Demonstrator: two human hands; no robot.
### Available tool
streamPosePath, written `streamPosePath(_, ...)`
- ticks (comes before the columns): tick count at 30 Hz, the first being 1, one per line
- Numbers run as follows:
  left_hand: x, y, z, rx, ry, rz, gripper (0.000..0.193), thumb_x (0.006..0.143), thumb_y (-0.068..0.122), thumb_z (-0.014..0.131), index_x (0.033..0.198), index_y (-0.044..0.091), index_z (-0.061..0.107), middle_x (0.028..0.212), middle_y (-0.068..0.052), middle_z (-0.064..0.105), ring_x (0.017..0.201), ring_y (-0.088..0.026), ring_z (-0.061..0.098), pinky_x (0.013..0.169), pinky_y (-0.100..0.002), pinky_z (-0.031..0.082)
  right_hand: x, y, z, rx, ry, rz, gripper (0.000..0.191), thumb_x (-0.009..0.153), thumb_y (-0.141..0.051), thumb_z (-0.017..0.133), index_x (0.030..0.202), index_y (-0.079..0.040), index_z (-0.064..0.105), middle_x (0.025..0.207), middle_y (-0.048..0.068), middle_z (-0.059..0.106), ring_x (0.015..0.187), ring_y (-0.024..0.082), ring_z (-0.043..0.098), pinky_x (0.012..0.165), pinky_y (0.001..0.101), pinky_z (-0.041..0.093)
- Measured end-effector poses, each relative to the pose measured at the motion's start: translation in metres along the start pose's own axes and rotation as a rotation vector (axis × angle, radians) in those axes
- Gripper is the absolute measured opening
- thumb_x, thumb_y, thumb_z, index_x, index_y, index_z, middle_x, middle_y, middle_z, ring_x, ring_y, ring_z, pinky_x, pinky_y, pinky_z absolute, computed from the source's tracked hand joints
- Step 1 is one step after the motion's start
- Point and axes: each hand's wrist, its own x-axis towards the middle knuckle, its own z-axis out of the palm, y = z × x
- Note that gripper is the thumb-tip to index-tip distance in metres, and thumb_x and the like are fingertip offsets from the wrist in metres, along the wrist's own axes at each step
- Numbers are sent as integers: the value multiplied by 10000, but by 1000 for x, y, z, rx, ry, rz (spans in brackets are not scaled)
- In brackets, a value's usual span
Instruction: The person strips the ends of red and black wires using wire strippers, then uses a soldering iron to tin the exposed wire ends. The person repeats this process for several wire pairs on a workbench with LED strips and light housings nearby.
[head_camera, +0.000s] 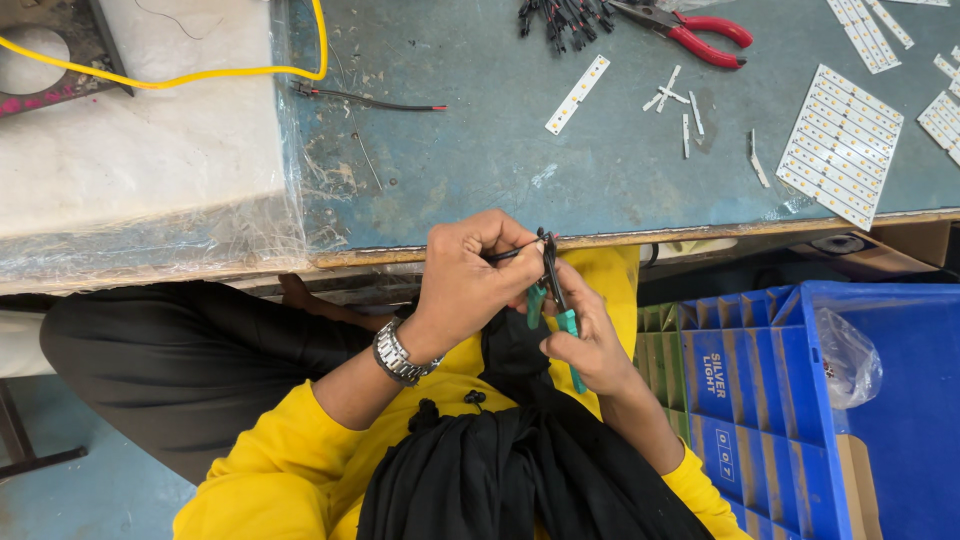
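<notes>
I see my left hand (470, 285) pinching a thin black wire (510, 253); my right hand (590, 345), at 4 o'clock, grips green-handled cutters (556, 305) on it; the blue crate (790, 400) holds a clear bag (850, 355).

A small pair of green-handled metal cutting pliers (553, 300) is held roughly upright just below the workbench edge, dark jaws uppermost and closed onto a thin black insulated wire (512, 253), which runs leftward, near horizontal, from the jaws.

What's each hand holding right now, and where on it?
The right hand grips small green-handled cutters by the handles. The left hand pinches a thin black wire near its end, at the tool's tip.
</notes>
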Motion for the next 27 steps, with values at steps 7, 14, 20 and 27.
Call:
streamPosePath(7, 1, 0, 1, -49, -14, -29, 109, 914, 45, 686, 871, -55, 681, 657, -35, 701, 524, -47, 647, 471, -209, 519, 1, -2, 2, -1, 5, -20, 833, 632, -85, 594, 1449, 31, 482, 1099, 100, 676, 1043, 177, 610, 960, 295, 459)
streamPosePath(14, 3, 1, -1, -57, -38, -66, 116, 905, 55, 685, 877, -58, 683, 667, -43, 711, 521, -57, 665, 465, -213, 522, 1, 0, 1, -41, 24, 18, 802, 656, -71, 586, 1445, 53, 508, 1049, 108, 638, 1014, 201, 605, 946, 326, 476)
streamPosePath(20, 5, 1, 2, -12, -16, -100, 123, 894, 74, 704, 878, -48, 703, 690, -36, 716, 589, -28, 657, 508, -209, 585, 2, -3, 2, 19, 2, -10, 900, 633, -86, 586, 1504, 59, 406, 1278, 103, 576, 1149, 207, 590, 1083, 349, 438)
streamPosePath(27, 5, 0, 1, -62, -39, -102, 114, 901, 54, 684, 881, -58, 689, 683, -47, 713, 537, -50, 647, 475, -214, 536, 3, -3, 1, 55, -5, 10, 876, 640, -71, 574, 1494, 34, 409, 1168, 110, 626, 1094, 199, 614, 1005, 311, 468)
